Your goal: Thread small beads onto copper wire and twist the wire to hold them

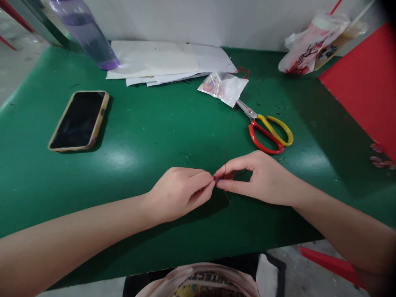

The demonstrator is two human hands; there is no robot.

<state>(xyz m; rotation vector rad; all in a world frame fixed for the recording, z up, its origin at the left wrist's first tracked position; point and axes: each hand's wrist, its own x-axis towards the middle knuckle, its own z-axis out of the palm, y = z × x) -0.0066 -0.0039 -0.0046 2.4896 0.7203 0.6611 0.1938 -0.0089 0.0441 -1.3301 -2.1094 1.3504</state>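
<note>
Thread point(219, 180), perhaps beaded, is pinched by left hand point(182, 194) and right hand point(267, 178) above glossy green tabletop point(154, 128).

Apparently a craft workspace: green table point(139, 128), scissors point(253, 115), thread point(246, 74).

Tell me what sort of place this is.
Probably a handcraft workspace, though the wider building can't be told: scissors and a plastic bag of what look like beads lie on the green table, with thread in the person's fingers.

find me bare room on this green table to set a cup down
Mostly bare: the stretch bordered by phone, papers, scissors and left hand; also the strip between scissors and red panel. Crowded: around the packet, with papers, scissors and thread close.
</note>
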